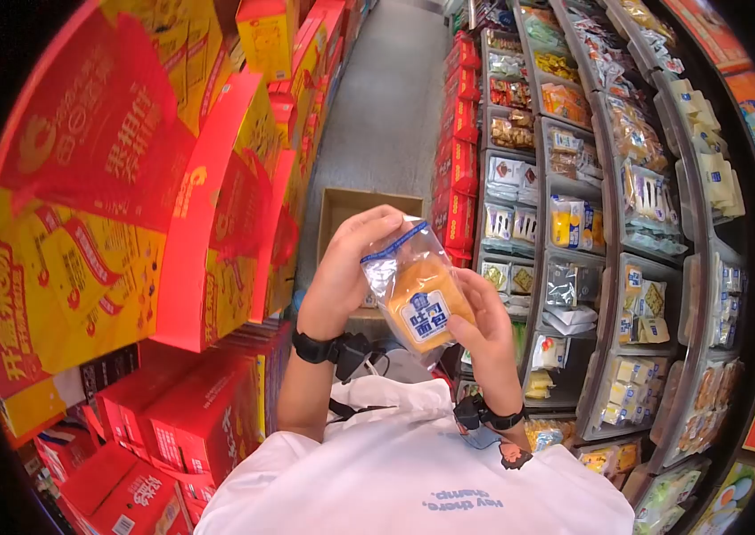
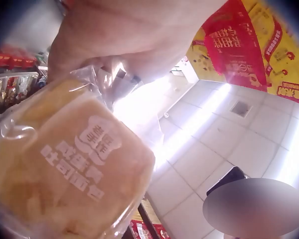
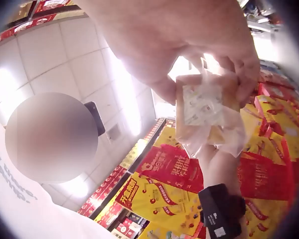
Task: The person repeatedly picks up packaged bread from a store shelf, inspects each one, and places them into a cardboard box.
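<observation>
Both hands hold one clear plastic bag of toast bread [image 1: 409,276] in front of the chest. Its front bears a white label with blue lettering, and a blue strip runs along its top edge. My left hand [image 1: 348,267] grips the bag at its upper left side, fingers behind it. On the lower right, my right hand [image 1: 484,323] pinches it, thumb on the front and fingers behind. The left wrist view shows the bread [image 2: 65,164] close up with white print on the wrapper. In the right wrist view, a small pale packet [image 3: 203,105] lies against the bread.
To the right, tiered shelf bins [image 1: 565,259] hold many small packaged snacks. Red and yellow gift boxes [image 1: 83,294] line the left side, with red cartons [image 1: 204,410] lower down. An open cardboard box [image 1: 333,209] stands on the grey aisle floor [image 1: 377,116] beyond the hands.
</observation>
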Action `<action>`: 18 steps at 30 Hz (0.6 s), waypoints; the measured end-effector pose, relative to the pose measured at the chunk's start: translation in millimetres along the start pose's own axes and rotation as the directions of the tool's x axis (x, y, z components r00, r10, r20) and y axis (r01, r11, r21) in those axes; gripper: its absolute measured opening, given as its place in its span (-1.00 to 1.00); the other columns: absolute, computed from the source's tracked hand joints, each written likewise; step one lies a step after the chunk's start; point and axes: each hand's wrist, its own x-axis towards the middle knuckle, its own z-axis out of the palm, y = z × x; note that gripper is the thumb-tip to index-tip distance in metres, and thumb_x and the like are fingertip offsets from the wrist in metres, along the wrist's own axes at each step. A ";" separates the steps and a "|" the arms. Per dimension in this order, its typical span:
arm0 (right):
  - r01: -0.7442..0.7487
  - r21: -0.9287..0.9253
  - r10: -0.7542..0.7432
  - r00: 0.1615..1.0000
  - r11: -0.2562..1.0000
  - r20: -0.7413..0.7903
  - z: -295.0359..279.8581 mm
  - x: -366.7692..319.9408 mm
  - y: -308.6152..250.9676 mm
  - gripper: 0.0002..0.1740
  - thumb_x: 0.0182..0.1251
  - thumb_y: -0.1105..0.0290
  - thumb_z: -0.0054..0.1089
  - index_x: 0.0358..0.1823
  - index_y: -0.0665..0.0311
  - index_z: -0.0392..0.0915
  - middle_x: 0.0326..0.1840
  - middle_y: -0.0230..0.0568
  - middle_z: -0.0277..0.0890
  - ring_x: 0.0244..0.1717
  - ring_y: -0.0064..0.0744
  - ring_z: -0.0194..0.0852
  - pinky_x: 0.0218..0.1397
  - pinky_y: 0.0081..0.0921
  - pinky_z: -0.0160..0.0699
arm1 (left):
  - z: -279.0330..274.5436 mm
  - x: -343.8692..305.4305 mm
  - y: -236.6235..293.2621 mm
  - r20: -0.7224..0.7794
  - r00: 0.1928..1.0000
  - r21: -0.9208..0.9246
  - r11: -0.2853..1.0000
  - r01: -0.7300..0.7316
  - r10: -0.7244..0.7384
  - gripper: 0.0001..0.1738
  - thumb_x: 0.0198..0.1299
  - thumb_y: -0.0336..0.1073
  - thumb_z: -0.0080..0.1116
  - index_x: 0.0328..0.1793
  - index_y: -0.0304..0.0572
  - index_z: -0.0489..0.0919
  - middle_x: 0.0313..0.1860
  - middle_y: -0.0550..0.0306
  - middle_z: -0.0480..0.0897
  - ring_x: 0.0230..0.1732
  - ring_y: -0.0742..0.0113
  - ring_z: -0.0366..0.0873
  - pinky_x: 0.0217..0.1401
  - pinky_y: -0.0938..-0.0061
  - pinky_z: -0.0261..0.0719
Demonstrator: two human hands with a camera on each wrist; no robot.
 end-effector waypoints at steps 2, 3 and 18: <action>0.010 0.038 -0.010 1.000 0.999 -0.001 -10.4 1.7 -0.3 -0.31 0.39 0.51 0.28 0.51 0.41 0.26 0.45 -0.02 0.39 0.48 -0.28 0.36 0.57 -0.34 0.23 | 13.7 3.6 2.4 -0.002 1.000 0.057 0.998 -0.003 0.003 -0.76 0.45 -0.17 0.15 -0.15 -0.20 0.60 -0.34 0.25 0.61 -0.32 0.52 0.56 -0.23 0.61 0.50; 0.011 0.054 -0.011 1.000 0.998 0.006 -17.6 2.3 -0.7 -0.31 0.39 0.51 0.28 0.51 0.42 0.26 0.46 -0.02 0.39 0.48 -0.28 0.36 0.57 -0.35 0.23 | 17.2 7.6 -0.6 0.001 1.000 0.070 0.998 -0.006 0.006 -0.75 0.46 -0.17 0.14 -0.12 -0.21 0.61 -0.32 0.23 0.63 -0.29 0.51 0.58 -0.19 0.60 0.51; 0.092 0.187 -0.106 0.992 0.978 0.067 -152.9 55.2 13.7 -0.37 0.37 0.57 0.24 0.46 0.40 0.30 0.45 -0.08 0.36 0.46 -0.27 0.37 0.52 -0.33 0.30 | 73.1 2.2 -92.5 -0.190 0.969 0.265 0.959 -0.102 0.155 -0.46 0.58 0.01 -0.08 0.42 -0.26 0.48 0.33 -0.08 0.58 0.36 0.08 0.55 0.36 0.05 0.58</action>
